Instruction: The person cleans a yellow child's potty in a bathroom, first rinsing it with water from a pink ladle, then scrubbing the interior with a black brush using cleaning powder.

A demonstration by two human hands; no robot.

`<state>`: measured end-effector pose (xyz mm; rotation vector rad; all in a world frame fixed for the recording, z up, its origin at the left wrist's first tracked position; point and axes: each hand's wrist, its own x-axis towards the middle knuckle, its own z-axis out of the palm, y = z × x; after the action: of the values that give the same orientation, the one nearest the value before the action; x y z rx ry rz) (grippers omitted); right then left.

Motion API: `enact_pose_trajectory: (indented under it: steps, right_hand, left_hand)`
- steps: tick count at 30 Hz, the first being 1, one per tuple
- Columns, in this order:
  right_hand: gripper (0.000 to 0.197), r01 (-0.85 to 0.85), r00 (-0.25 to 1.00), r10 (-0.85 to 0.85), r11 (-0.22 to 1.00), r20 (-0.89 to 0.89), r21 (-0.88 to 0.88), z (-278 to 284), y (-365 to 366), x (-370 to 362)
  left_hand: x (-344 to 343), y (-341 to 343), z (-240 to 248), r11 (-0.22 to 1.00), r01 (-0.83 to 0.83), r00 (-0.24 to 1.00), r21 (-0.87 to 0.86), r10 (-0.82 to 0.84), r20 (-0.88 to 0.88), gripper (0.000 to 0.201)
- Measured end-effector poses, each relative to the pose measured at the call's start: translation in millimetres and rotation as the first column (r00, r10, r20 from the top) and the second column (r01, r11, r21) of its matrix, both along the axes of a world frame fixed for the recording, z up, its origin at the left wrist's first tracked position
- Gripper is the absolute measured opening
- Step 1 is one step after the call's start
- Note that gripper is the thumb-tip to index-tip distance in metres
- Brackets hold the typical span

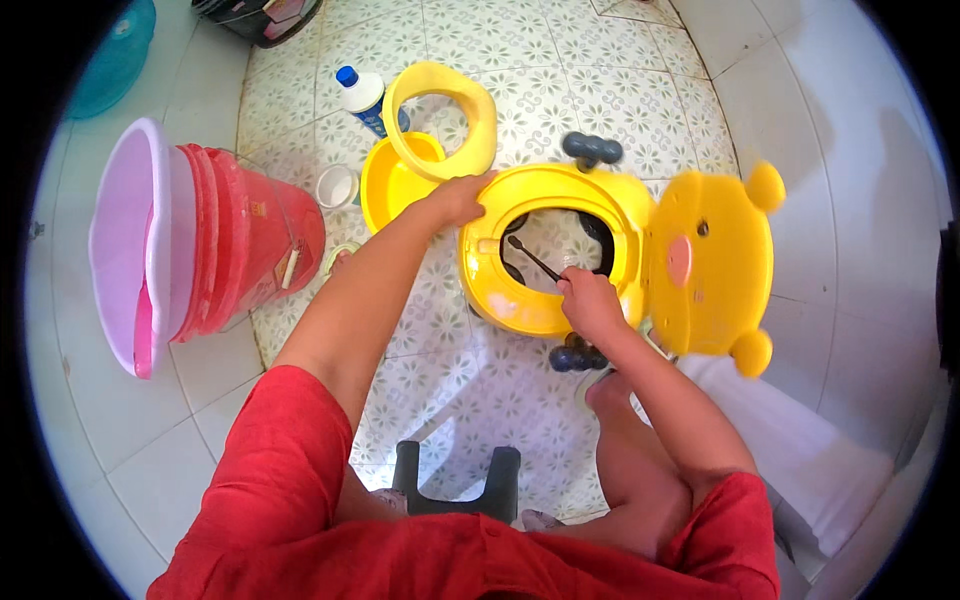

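Observation:
A yellow child's potty (487, 299) with wheels stands on the tiled floor before me, its bear-faced lid (735, 265) swung open to the right. My left hand (458, 203) is closed on the potty's upper left rim; its fingertips are partly hidden. In my right hand (592, 303) is a dark toothbrush (537, 260), its head pointing left over the hole in the seat, near the inner left rim. Floor tiles show through the hole. Beyond my left hand, a pale yellow seat ring (484, 120) leans on a yellow potty bowl (378, 190).
A white bottle (362, 92) with a blue cap and a small white cup (337, 186) stand near the bowl. Left are a red bucket (240, 240) and a lilac basin (118, 250). A dark stool (460, 500) is beneath me. Tiled walls rise on both sides.

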<state>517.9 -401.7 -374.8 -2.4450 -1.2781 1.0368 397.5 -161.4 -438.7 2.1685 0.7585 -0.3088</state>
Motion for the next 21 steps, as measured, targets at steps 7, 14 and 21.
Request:
enact_pose_trajectory:
  steps: [7,14,21]
  right_hand:
    - [0.020,0.204,0.977,-0.194,0.971,-0.089,0.122,-22.8,-6.0,-14.4]
    - [0.021,0.400,0.914,-0.373,0.894,-0.162,0.202,-36.9,5.7,-9.2]
    - [0.034,0.423,0.906,-0.414,0.872,-0.089,0.246,-43.3,34.6,3.2]
  left_hand:
    - [-5.3,-47.6,-6.0,0.890,-0.444,0.879,0.104,0.409,0.247,0.058]
    - [-41.5,-137.3,6.5,0.837,-0.548,0.832,-0.018,0.547,0.097,0.060]
    - [-35.6,-130.7,12.1,0.869,-0.492,0.868,0.045,0.494,-0.051,0.066]
